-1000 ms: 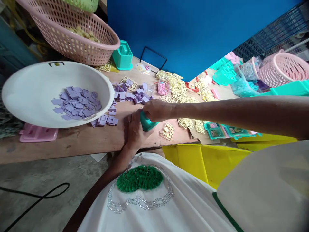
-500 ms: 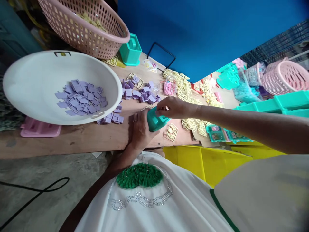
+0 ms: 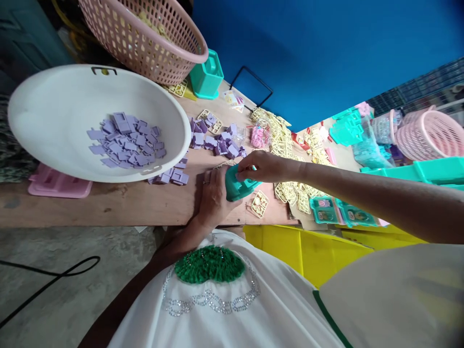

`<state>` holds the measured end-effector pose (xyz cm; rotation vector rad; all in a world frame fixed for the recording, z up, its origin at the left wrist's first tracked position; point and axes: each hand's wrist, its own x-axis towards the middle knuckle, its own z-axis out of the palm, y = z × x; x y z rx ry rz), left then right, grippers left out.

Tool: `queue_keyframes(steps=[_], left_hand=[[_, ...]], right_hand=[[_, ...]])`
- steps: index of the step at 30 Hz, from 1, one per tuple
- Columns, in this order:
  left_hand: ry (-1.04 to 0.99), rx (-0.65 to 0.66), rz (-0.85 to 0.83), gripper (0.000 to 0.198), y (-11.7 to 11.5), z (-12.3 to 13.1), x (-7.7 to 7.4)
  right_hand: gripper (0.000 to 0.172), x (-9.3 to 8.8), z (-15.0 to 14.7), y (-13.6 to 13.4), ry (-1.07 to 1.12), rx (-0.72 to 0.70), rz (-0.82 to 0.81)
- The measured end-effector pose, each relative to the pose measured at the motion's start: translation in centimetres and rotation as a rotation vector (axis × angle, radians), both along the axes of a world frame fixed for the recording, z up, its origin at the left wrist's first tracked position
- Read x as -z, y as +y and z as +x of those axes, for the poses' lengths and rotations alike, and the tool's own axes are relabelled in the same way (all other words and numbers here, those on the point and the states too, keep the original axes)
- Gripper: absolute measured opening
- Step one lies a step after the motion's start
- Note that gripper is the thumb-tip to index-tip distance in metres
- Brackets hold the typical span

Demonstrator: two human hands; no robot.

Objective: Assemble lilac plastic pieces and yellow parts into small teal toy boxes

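here the teal toy piece (image 3: 239, 183) sits between left hand (image 3: 213, 195) (below) and right hand (image 3: 263, 166).

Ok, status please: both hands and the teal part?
Left hand grips teal plastic part at table edge. Right hand pinches its top. Beside it, yellow sprue piece; nothing blocking.

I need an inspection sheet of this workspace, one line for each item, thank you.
Surface: wooden table, worn and crowded.
Job's things: teal part, at the table's near edge.
Clutter: white basin of purple pieces; pink basket; yellow sprues; pink tray.
Grippers: left hand holds the teal part; right hand grips its top.
Cables: black cable on the floor.
Surroundings: blue wall; yellow bins beside the table.
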<state>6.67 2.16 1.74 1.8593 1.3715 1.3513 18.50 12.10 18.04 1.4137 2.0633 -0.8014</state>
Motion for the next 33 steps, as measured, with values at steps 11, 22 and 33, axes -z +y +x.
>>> queue_keyframes(steps=[11,22,33], left_hand=[[-0.007,0.018,-0.045,0.083,0.0,0.0,0.0],[0.007,0.027,-0.015,0.086,0.0,-0.1,0.1],[0.041,-0.009,0.006,0.078,0.1,0.5,0.8]], right_hand=[[0.020,0.5,0.8,0.6,0.067,0.053,-0.073],[0.021,0.2,-0.1,0.3,-0.025,0.007,-0.017],[0.028,0.1,-3.5,-2.5,-0.390,-0.151,0.237]])
